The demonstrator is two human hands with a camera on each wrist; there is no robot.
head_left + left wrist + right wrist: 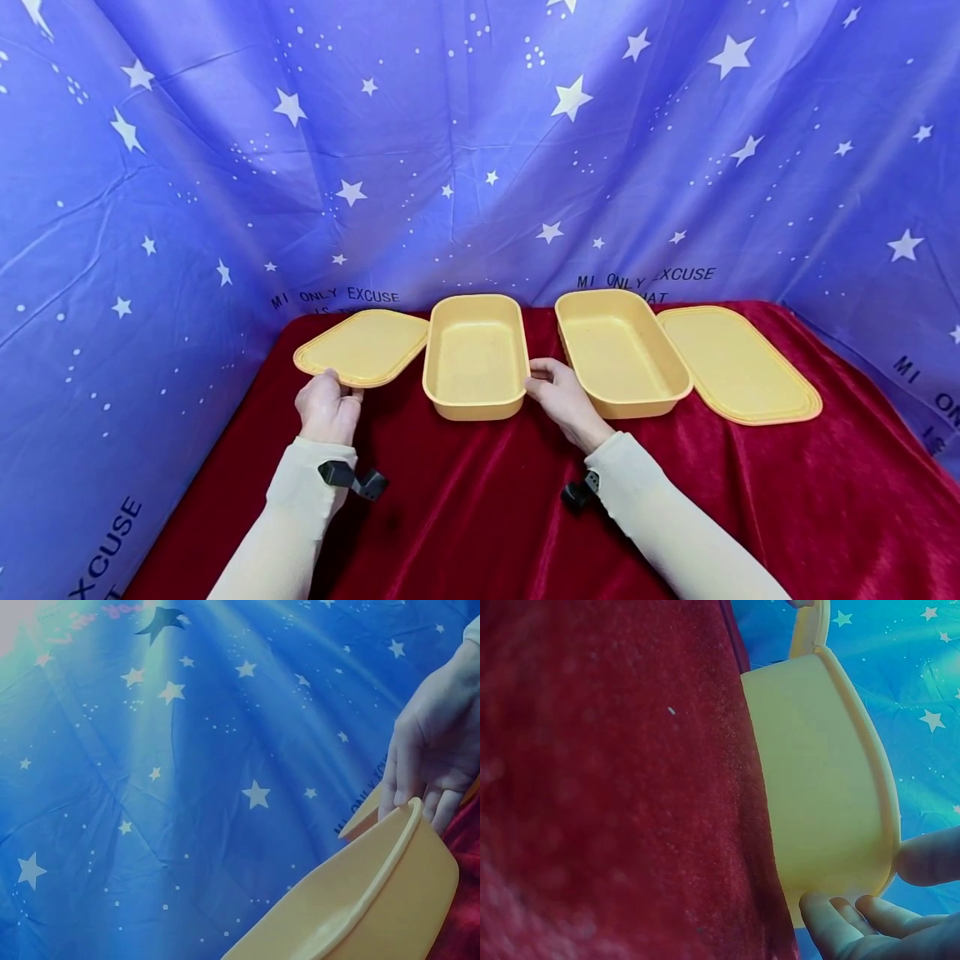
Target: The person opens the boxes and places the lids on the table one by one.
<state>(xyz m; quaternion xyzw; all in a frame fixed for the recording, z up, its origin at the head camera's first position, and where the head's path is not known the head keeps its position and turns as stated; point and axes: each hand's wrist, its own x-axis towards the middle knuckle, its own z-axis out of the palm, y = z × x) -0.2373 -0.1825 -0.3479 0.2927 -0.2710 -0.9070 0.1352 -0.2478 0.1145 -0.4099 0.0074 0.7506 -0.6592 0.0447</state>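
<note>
In the head view my left hand (328, 411) pinches the near edge of a flat yellow lid (367, 346), thumb on top and fingers underneath. The lid tilts at the left, its right corner beside the rim of an open yellow food container (477, 358). My right hand (564, 404) holds that container by its right side. The right wrist view shows the thumb at the rim and the other fingers against the outer wall of the container (817, 772). From the left wrist view, the right hand (439, 735) appears at the container's corner (405, 877).
A second open yellow container (622, 350) stands just right of my right hand. Beside it lies another yellow lid (742, 362). Dark red velvet cloth (465, 517) covers the table, and a blue curtain with stars (450, 125) hangs behind and at both sides.
</note>
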